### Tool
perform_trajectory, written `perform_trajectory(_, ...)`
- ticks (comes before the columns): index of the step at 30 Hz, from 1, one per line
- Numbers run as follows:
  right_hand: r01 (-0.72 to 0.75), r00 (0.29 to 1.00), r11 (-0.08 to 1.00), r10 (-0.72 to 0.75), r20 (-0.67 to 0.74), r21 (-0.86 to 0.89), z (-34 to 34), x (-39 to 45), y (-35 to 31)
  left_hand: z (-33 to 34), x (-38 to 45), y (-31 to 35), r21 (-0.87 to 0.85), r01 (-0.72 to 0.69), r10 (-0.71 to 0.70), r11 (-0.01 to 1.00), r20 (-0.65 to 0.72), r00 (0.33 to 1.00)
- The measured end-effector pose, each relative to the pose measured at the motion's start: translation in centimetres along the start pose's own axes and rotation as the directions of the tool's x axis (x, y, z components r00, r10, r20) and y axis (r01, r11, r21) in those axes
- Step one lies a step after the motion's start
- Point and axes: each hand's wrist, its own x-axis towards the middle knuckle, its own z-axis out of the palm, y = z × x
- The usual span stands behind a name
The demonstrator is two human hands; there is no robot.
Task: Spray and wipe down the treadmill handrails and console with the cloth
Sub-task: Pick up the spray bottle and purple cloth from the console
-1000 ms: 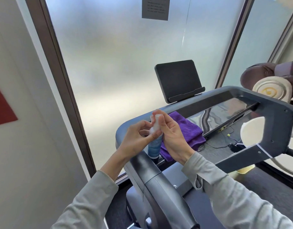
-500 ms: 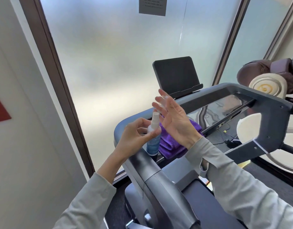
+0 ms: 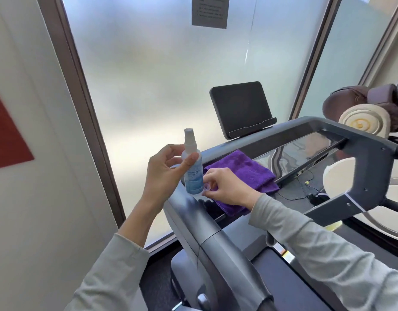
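My left hand (image 3: 163, 176) grips a small clear spray bottle (image 3: 193, 176) with a blue label, held upright above the treadmill's left handrail (image 3: 216, 243); its white nozzle is bare. My right hand (image 3: 227, 188) pinches a small clear cap (image 3: 206, 187) just beside the bottle's base. Under that hand a folded purple cloth (image 3: 245, 169) lies on the left end of the console. The glossy console panel (image 3: 305, 147) runs to the right, and a dark screen (image 3: 240, 106) stands behind it.
Frosted glass (image 3: 171, 75) with a brown frame stands close behind the treadmill, and a pale wall (image 3: 36, 176) is on the left. A brown massage chair (image 3: 362, 99) sits at the right. Cables (image 3: 305, 189) lie on the floor beyond the console.
My right hand took the cap off the nozzle, lifted away, then came down beside the bottle's base over the cloth. My left hand raised the bottle.
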Motion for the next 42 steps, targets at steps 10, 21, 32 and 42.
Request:
perform_trajectory(10, 0.034, 0.999, 0.996, -0.035, -0.006, -0.085, -0.3, -0.2, -0.2, -0.4, -0.7, 0.4, 0.010, -0.014, 0.014, 1.000, -0.019, 1.000)
perform_trajectory(21, 0.104, 0.896, 0.716, 0.234, -0.377, 0.691, -6.3, -2.7, -6.3, 3.1, -1.9, 1.2, 0.127, -0.054, 0.065, 0.990, -0.087, 0.994)
perform_trajectory(32, 0.209, 0.848, 0.546, 0.313, -0.429, 0.812, -6.3, -3.6, -4.6, 4.5, -3.1, 1.9, 0.160, -0.071, 0.050, 0.985, 0.128, 0.991)
perform_trajectory(42, 0.229, 0.854, 0.521, 0.299, -0.427, 0.823, -6.4, -3.0, -3.5, 5.6, -3.4, 1.0, 0.389, -0.238, 0.289, 0.890, -0.076, 0.954)
